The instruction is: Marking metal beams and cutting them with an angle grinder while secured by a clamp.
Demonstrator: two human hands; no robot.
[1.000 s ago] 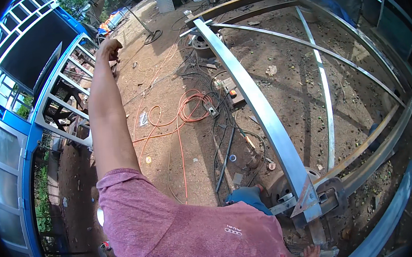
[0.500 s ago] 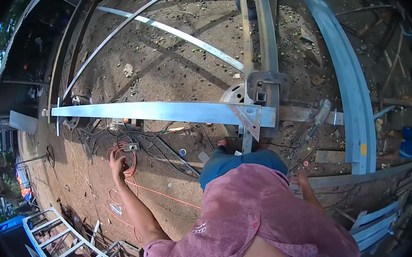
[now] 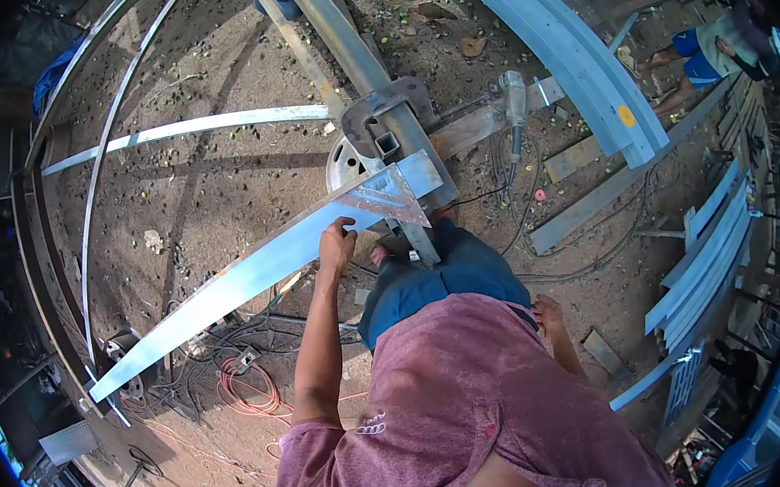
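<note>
A long, shiny flat-faced metal bar (image 3: 225, 283) slants across in front of me, its right end on a dark metal support. My left hand (image 3: 338, 246) is at its near edge, fingers bent against it. Right of that hand, a rust-marked triangular set square (image 3: 395, 196) lies across the bar close to its end. My right hand (image 3: 547, 311) hangs beside my hip with loosely parted fingers and nothing visible in them.
An angle grinder (image 3: 514, 105) rests on a flat plank at the right, its cable trailing down. Long metal channels (image 3: 559, 49) stand beyond it. Orange hose (image 3: 249, 388) and dark cables lie on the dirt at the left. Another person (image 3: 719, 52) is at the far right.
My left hand has come up from over the coiled hose to the bar's near edge. My view has turned right, so the bar now slants. My right hand is nearer my hip.
</note>
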